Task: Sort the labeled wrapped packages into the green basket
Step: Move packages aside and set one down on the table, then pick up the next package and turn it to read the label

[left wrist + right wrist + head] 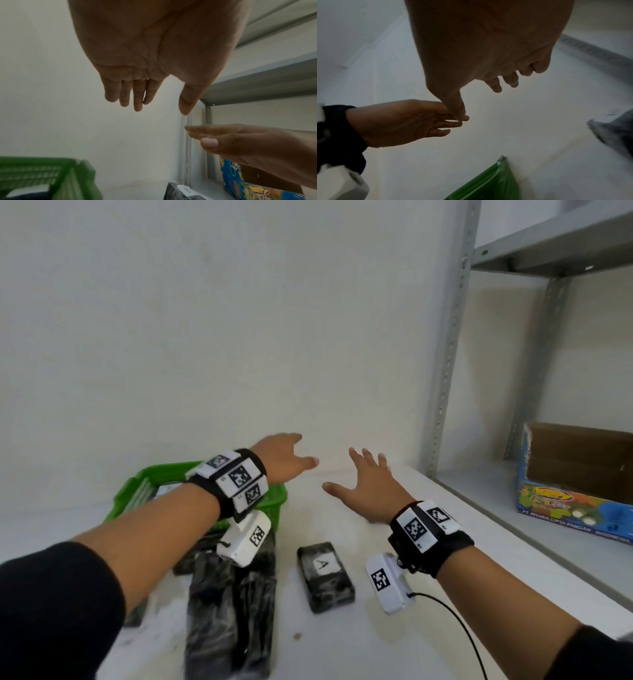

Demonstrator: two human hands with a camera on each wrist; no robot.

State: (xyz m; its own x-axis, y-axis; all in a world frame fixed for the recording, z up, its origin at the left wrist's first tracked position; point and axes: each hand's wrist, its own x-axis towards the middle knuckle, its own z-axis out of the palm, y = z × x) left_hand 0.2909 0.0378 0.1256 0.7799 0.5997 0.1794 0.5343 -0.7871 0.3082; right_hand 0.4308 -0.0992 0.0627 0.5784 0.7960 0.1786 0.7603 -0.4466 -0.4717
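Both hands hover empty above the white table, fingers straight and spread. My left hand is held past the far right corner of the green basket; its palm shows in the left wrist view. My right hand is beside it, to the right. A black wrapped package with a white label reading "A" lies on the table between my forearms. Several more black wrapped packages lie under my left forearm. Something with a white label lies inside the basket.
A grey metal shelving unit stands at the right, with a blue printed cardboard box on its lower shelf. A white wall runs behind the table. A black cable trails from the right wrist camera.
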